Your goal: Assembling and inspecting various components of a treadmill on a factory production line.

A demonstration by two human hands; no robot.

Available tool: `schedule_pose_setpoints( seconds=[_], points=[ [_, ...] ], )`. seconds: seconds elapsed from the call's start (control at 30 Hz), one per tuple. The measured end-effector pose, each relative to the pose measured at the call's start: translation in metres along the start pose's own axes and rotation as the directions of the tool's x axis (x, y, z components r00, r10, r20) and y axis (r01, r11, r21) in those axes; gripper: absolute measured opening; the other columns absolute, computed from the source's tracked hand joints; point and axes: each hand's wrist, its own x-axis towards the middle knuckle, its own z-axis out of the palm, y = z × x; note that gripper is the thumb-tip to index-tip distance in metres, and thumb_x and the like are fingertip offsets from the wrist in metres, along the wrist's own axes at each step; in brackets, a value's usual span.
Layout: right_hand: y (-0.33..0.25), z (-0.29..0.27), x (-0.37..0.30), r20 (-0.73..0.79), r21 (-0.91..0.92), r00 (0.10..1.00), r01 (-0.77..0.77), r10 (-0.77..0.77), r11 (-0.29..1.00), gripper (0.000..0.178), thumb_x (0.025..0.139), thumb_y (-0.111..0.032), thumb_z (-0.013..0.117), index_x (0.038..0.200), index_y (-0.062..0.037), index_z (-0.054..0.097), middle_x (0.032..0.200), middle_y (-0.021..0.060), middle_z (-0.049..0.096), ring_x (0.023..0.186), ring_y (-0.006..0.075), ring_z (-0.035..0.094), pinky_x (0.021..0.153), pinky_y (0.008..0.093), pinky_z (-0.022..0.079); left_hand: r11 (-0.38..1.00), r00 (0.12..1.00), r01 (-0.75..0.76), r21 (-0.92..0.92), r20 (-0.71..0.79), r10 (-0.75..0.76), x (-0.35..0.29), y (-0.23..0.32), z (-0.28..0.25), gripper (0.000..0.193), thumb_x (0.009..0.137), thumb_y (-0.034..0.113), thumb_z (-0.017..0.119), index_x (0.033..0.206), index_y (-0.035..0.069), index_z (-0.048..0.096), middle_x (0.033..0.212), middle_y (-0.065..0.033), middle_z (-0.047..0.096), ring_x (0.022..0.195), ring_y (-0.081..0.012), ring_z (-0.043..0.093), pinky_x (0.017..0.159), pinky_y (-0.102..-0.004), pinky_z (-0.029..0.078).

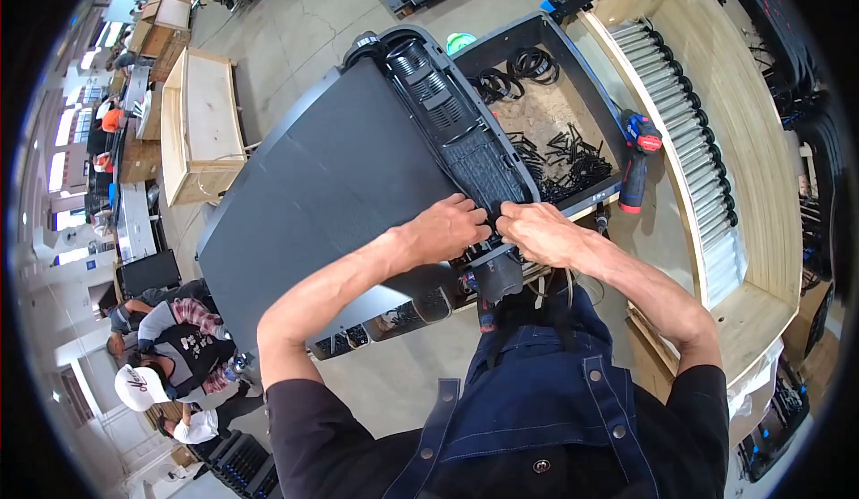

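The fingertips of the left hand [445,228] and the right hand [537,230] are curled under at the near end of the black ribbed plastic part [461,132], so what they pinch there cannot be made out. The near edge of the large dark panel [331,186] is covered by the forearms. Small black pieces in the blue-rimmed bin [573,154] are too small to tell apart (clips or screws, perhaps). The wooden rack [752,141] of metal rods runs out into the dark rim. People at lower left are small and blurred.
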Motion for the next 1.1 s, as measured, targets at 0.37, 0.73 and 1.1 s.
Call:
schedule_pose_setpoints(
  seconds=[0.37,0.73,1.1],
  points=[
    [-0.005,0.012,-0.008,-0.094,0.058,0.995,-0.029,0.034,0.998,0.006,0.083,-0.005,0.064,0.087,0.0001,0.061,0.088,0.0164,0.056,0.076,0.0384,0.062,0.064,0.0498,0.049,0.901,0.938,-0.049,-0.432,0.291,0.19,0.034,-0.023,-0.019,0.026,0.079,0.023,0.075,0.104,0.016,0.073,0.095,-0.0041,0.072,0.1,-0.0262,0.064,0.09,-0.0422,0.041],
    [0.05,0.018,-0.085,-0.62,0.658,0.448,-0.15,0.644,0.738,0.032,0.09,-0.009,0.069,0.121,-0.002,0.065,0.106,0.0102,0.068,0.088,0.0213,0.067,0.078,0.0352,0.053,0.916,0.919,0.121,-0.382,0.391,0.042,0.021,-0.015,-0.02,0.017,0.085,0.031,0.067,0.091,0.015,0.072,0.086,-0.0049,0.07,0.097,-0.0273,0.062,0.089,-0.0437,0.038],
    [0.218,0.008,-0.118,-0.774,0.545,0.192,-0.286,0.604,0.789,0.041,0.08,-0.01,0.069,0.119,0.0001,0.062,0.1,0.0098,0.067,0.089,0.0206,0.064,0.086,0.0351,0.051,0.924,0.857,0.181,-0.336,0.516,0.019,0.047,-0.015,-0.024,0.022,0.087,0.032,0.068,0.098,0.013,0.072,0.1,-0.005,0.072,0.105,-0.0257,0.061,0.097,-0.0418,0.035]
  ],
)
